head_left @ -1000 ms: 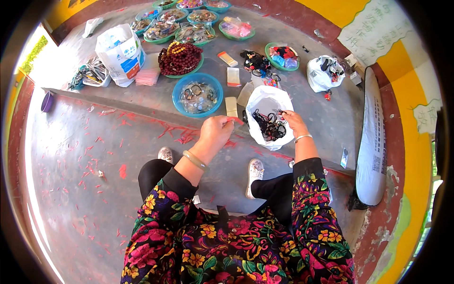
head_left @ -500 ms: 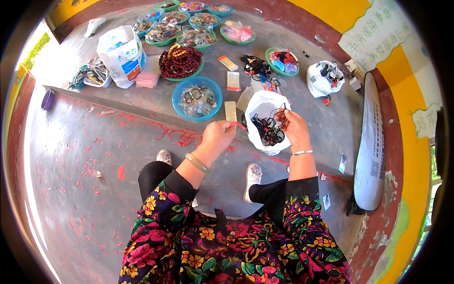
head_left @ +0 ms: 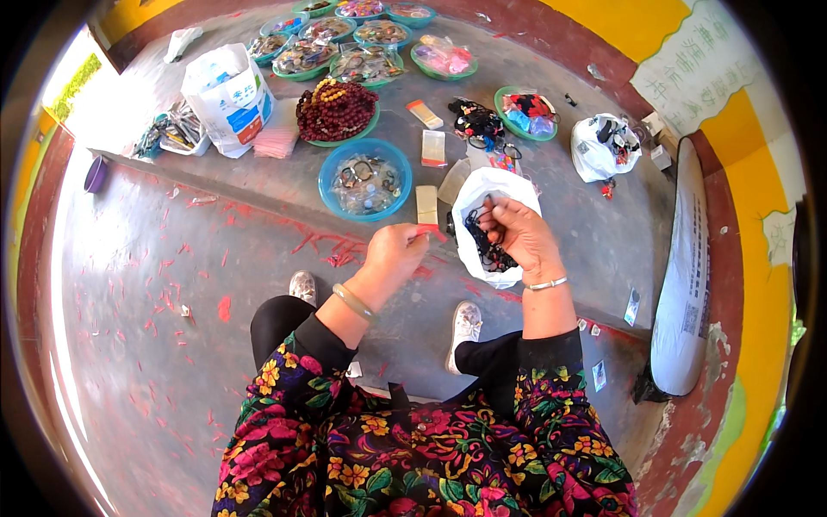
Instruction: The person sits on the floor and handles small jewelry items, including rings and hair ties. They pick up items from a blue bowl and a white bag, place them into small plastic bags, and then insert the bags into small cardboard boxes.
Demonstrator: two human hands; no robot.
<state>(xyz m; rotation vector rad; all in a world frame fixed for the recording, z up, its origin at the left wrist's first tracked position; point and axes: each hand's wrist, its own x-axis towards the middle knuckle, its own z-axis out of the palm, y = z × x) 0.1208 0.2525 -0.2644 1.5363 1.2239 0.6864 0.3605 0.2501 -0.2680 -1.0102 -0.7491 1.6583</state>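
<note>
Holds both hands apart, in front of the body. Clamps a short red strip [head_left: 432, 231] between thumb and curled forefinger of the left hand [head_left: 395, 256], with the loose end pointing right toward an open white bag [head_left: 508, 180]. Pinches a thin black cord [head_left: 487, 207] in the fingertips of the right hand [head_left: 527, 239], directly over the mouth of that bag. Cannot make out the far end of the cord, nor any clear gap between it and the black tangle [head_left: 493, 258] inside the bag. Wears a pale bangle [head_left: 353, 302] on the left wrist and a silver bracelet [head_left: 546, 283] on the right.

Has a pale block [head_left: 426, 205] just beyond the left hand, and a blue basin [head_left: 325, 181] of clear packets farther left. Faces heaped dark red beads [head_left: 332, 116] beyond the basin, beside pink sheets [head_left: 275, 134] and a large white carrier bag [head_left: 226, 105] on the left. Looks toward a second white bag [head_left: 589, 161] at the far right, and a long wrapped roll [head_left: 680, 284] nearer, along the right wall.
</note>
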